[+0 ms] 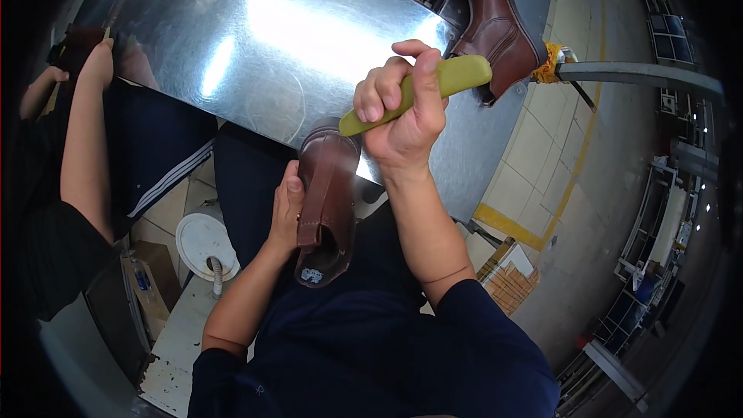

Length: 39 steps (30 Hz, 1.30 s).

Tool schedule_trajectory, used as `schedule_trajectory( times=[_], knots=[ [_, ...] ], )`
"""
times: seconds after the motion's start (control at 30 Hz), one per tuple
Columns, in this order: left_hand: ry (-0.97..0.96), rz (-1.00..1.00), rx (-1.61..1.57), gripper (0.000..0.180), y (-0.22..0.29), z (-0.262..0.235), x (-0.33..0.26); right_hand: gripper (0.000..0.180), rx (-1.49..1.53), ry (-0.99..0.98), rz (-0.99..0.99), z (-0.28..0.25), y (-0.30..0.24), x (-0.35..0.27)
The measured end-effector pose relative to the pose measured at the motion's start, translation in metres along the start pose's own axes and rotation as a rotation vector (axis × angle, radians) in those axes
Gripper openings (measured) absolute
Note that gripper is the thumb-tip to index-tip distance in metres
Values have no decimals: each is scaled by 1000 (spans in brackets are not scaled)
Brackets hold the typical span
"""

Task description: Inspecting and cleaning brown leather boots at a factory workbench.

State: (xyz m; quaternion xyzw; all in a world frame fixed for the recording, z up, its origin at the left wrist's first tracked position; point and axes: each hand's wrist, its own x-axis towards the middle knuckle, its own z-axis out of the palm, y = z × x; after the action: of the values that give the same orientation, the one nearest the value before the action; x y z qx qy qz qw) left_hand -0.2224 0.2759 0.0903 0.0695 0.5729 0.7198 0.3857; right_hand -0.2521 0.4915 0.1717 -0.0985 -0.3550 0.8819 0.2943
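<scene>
My left hand (288,205) is wrapped round the side of a brown leather boot (321,186). The boot's opening, with a pull tab and a pale patch on the lining, faces me, and its dark sole end points away towards the table. In my right hand (402,108) is a long, rounded olive-green bar (457,76), gripped across the palm. The bar's lower end is at the boot's far end; whether it touches the leather I cannot tell. What kind of tool the bar is does not show.
A shiny metal table (186,39) spans the front. Another brown boot (499,31) stands at its far right, near a metal bar (635,72) wrapped in yellow at its end. At left a co-worker's hand (97,66) works on a dark item. A white round lid (205,240) sits lower left.
</scene>
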Motion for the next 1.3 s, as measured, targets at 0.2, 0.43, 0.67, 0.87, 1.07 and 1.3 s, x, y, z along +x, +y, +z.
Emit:
schedule_trajectory(
  times=[0.2,0.43,0.67,0.87,1.07,1.3],
  knots=[
    [95,33,295,84,7,8,5,27,-27,-91,-120,1,6,-17],
    [87,17,128,80,-6,5,-2,38,106,-82,40,-14,2,-13],
    [85,109,315,47,-27,-13,-11,48,187,7,-5,-25,-9,-26],
    [105,112,289,49,-7,-1,0,46,64,-103,-13,-19,0,-19],
    [204,-18,171,31,-26,-36,14,45,12,-145,-28,5,12,4],
    [-54,-192,-869,31,33,-9,18,42,-130,-122,-111,23,26,-9]
  ],
)
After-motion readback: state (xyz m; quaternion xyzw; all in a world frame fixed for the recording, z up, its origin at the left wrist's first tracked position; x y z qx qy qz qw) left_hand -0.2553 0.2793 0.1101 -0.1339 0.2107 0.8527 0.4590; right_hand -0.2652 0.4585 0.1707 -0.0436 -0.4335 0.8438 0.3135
